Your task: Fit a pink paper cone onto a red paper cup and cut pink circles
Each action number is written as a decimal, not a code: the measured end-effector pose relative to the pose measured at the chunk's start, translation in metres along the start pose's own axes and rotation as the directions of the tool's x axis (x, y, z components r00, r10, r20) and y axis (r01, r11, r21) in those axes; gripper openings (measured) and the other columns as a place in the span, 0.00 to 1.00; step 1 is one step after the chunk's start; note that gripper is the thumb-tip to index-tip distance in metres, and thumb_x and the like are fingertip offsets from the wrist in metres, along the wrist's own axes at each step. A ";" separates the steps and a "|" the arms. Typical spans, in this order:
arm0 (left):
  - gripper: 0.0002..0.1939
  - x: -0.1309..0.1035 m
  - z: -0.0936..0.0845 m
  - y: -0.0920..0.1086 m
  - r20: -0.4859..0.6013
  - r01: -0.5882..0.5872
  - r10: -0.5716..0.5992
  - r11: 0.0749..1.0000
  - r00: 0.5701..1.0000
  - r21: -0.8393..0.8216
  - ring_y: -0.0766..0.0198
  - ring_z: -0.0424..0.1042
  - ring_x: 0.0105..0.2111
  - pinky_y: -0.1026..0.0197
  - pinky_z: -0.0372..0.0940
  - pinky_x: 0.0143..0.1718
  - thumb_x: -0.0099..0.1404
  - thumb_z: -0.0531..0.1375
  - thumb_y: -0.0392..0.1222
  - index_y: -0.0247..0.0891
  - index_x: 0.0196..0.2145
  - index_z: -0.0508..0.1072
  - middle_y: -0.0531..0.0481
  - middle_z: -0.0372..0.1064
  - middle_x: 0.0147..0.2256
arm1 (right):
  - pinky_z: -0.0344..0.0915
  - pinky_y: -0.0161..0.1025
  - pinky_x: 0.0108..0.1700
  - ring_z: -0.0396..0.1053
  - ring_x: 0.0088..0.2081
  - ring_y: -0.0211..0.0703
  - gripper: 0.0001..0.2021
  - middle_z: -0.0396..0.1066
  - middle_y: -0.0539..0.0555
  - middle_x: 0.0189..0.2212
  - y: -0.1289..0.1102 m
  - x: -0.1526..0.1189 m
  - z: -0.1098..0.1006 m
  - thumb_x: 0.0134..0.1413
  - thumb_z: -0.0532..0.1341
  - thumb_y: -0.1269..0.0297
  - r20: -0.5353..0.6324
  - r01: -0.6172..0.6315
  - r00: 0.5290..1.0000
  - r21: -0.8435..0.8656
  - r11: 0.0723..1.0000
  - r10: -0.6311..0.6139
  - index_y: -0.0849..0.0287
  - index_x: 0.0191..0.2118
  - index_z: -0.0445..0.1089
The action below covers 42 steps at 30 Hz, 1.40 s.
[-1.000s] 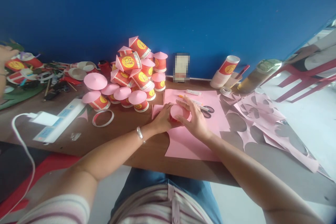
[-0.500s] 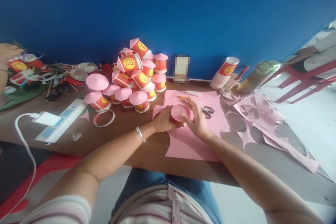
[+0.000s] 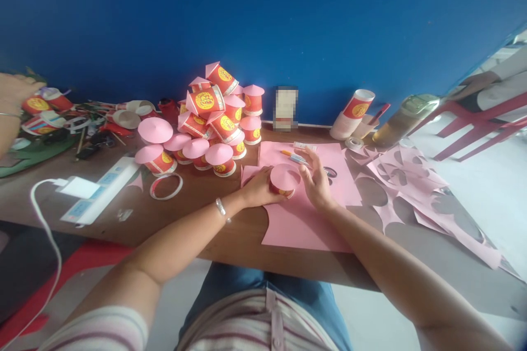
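My left hand (image 3: 259, 188) is wrapped round the side of a red paper cup topped with a pink paper cone (image 3: 285, 178), above pink sheets (image 3: 304, 225). Just right of the cone, my right hand (image 3: 318, 184) has its fingers apart and holds nothing. Beyond it on the pink paper lie an orange pen (image 3: 287, 153), a pale pen or marker (image 3: 298, 159), a white tube (image 3: 304, 146) and scissors (image 3: 330, 173), partly hidden by my right hand.
Several cone-topped cups (image 3: 208, 103) are piled at left centre. A power strip (image 3: 101, 189) and paper ring (image 3: 166, 186) lie left. Stacked cups (image 3: 357, 107), tape (image 3: 354, 143), a bottle (image 3: 405, 120) and paper scraps (image 3: 411, 175) stand or lie right. Another person's hand (image 3: 18, 88) is far left.
My right hand has moved slightly right, off the cone and away from the cup. My left hand still holds the cup. The other person's hand at far left has shifted right.
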<state>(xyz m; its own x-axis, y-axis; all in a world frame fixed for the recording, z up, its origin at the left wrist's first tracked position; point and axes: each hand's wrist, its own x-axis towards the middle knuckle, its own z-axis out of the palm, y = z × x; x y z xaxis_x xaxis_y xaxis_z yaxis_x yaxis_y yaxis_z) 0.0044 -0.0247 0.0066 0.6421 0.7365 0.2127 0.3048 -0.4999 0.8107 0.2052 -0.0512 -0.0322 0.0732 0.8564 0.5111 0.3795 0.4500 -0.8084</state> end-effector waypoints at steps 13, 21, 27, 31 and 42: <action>0.24 -0.004 -0.003 -0.008 -0.232 0.079 -0.121 0.980 0.965 -0.181 0.50 0.79 0.46 0.46 0.73 0.52 0.60 0.70 0.53 0.35 0.47 0.74 0.41 0.80 0.43 | 0.72 0.58 0.59 0.74 0.57 0.53 0.24 0.76 0.62 0.55 0.016 0.004 0.002 0.70 0.55 0.43 -0.067 -0.043 0.997 -0.060 0.997 0.039 0.53 0.61 0.66; 0.29 -0.002 -0.003 -0.010 -0.148 0.011 -0.005 0.999 0.989 0.041 0.48 0.77 0.52 0.48 0.71 0.57 0.55 0.73 0.52 0.40 0.51 0.75 0.43 0.78 0.50 | 0.72 0.58 0.61 0.72 0.61 0.54 0.24 0.73 0.61 0.60 0.010 0.004 0.001 0.69 0.58 0.43 -0.023 -0.021 1.000 -0.029 0.999 0.020 0.52 0.60 0.69; 0.30 -0.002 0.002 -0.023 -0.145 -0.013 0.043 0.979 0.989 0.202 0.46 0.76 0.53 0.45 0.70 0.57 0.59 0.71 0.52 0.39 0.55 0.73 0.39 0.77 0.50 | 0.70 0.59 0.61 0.73 0.60 0.55 0.25 0.74 0.62 0.58 0.013 0.005 0.001 0.69 0.56 0.42 -0.034 -0.073 0.997 -0.010 0.997 0.072 0.53 0.59 0.69; 0.30 -0.004 0.004 -0.034 -0.207 0.012 0.040 0.970 0.977 0.243 0.44 0.75 0.55 0.44 0.70 0.56 0.59 0.72 0.49 0.37 0.55 0.70 0.37 0.75 0.52 | 0.72 0.60 0.59 0.74 0.58 0.56 0.25 0.76 0.61 0.55 0.017 0.005 0.002 0.67 0.58 0.41 -0.079 -0.101 0.992 -0.033 0.994 0.098 0.53 0.58 0.70; 0.33 -0.006 -0.009 0.003 -0.175 0.032 -0.007 0.989 0.985 0.144 0.46 0.73 0.56 0.46 0.69 0.58 0.57 0.73 0.51 0.39 0.57 0.70 0.39 0.73 0.55 | 0.74 0.60 0.55 0.77 0.50 0.54 0.20 0.78 0.59 0.53 0.027 0.006 0.004 0.62 0.61 0.53 -0.067 -0.193 0.980 -0.073 0.978 0.188 0.52 0.58 0.70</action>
<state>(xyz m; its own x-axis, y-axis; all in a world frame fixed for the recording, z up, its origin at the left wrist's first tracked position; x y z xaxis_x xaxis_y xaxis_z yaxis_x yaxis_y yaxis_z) -0.0048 -0.0268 0.0130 0.5069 0.8082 0.2996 0.4234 -0.5363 0.7302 0.2120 -0.0328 -0.0526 0.2046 0.9070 0.3681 0.4250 0.2565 -0.8681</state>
